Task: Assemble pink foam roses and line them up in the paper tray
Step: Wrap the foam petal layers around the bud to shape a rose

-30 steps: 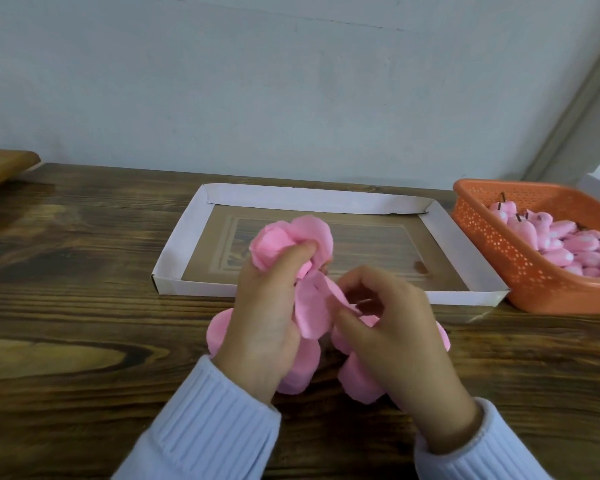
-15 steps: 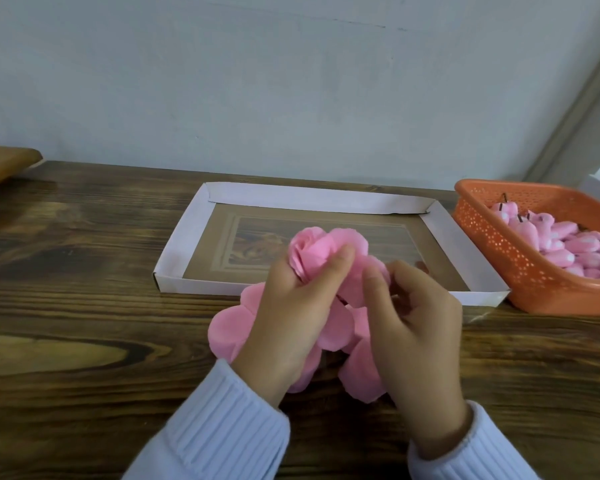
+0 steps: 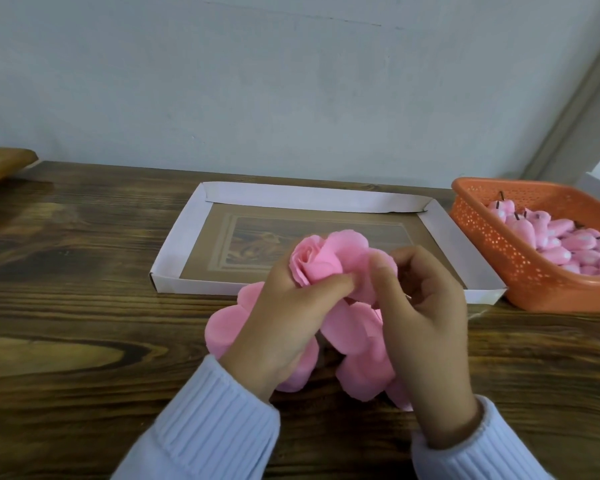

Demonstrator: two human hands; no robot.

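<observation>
tabletop (image 3: 84, 306): dark wood; carries the tray, the basket and loose pink petal pieces (image 3: 222, 327) under the hands.
paper tray (image 3: 181, 237): white-walled, beyond the hands; no finished rose shows in it.
orange basket (image 3: 499, 251): just right of the tray, holding a heap of pink buds (image 3: 575, 244) with dark stems.
rose (image 3: 326, 258): held above the tray's near wall, partly wrapped.
left hand (image 3: 284, 323): fingers grip the rose's base.
right hand (image 3: 426, 306): fingers pinch an outer petal against it.
step: probably wrapping petals on the first rose.
next: likely needs that petal pressed snug, then another layer, or setting the rose in the tray.
</observation>
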